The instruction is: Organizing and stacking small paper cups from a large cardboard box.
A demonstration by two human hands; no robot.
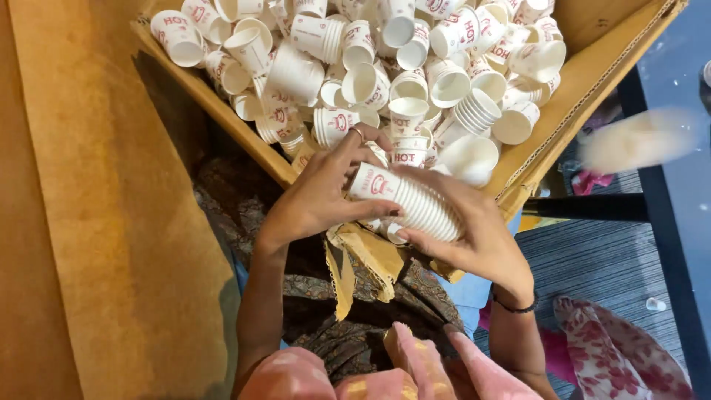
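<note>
Your left hand (318, 196) and right hand (474, 237) together clasp a nested stack of cups (415, 204), white with red print, at the near edge of a cardboard box (585, 81) heaped with loose cups (370, 59); grey striped floor (600, 259) lies right.

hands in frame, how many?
2. Left hand grips the cup end of a nested paper cup stack; right hand cradles its rim end, both over the cardboard box edge. No others visible.

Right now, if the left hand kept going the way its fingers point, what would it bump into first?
The left hand points up and right, its fingers already on the nested stack of paper cups. Past that, it would probably meet the loose paper cups heaped in the cardboard box; depth is unclear.
</note>
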